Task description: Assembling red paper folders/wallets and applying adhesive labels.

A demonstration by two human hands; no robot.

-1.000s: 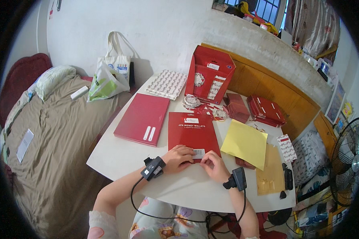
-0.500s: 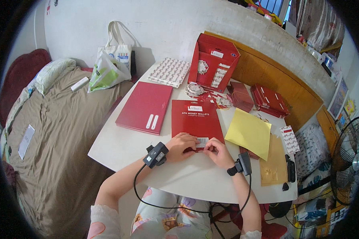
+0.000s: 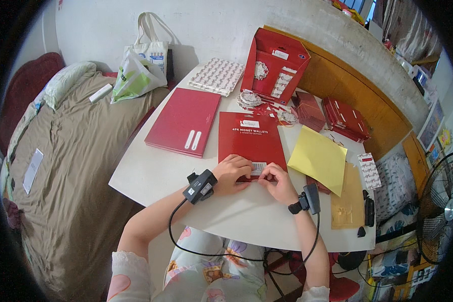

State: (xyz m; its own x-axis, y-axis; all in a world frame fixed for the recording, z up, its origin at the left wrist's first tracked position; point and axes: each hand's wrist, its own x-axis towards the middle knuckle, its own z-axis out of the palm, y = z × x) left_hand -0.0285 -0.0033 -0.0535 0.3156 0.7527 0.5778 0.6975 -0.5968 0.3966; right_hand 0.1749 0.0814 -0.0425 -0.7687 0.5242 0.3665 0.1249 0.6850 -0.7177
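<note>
A flat red card packet (image 3: 251,143) with a white label at its top lies on the white table before me. My left hand (image 3: 234,173) rests on its lower left part, fingers bent over the bottom edge beside a barcode sticker (image 3: 258,168). Just right of the sticker, my right hand (image 3: 278,182) has thumb and forefinger pinched together at the same bottom edge. The fingertips partly cover that edge, so any small flap between them is hard to see. Both wrists carry a strapped black device with a cable.
Left of the packet lies a stack of dark red folders (image 3: 183,121). A yellow sheet (image 3: 317,157) is at right, over a tan sheet (image 3: 351,204). Behind stand a red display box (image 3: 276,65), patterned white sheets (image 3: 217,76) and red packet stacks (image 3: 345,119).
The whole view has tilted slightly, so the table items sit higher in the picture. Both hands stay at the packet's bottom edge with nearly the same grip.
</note>
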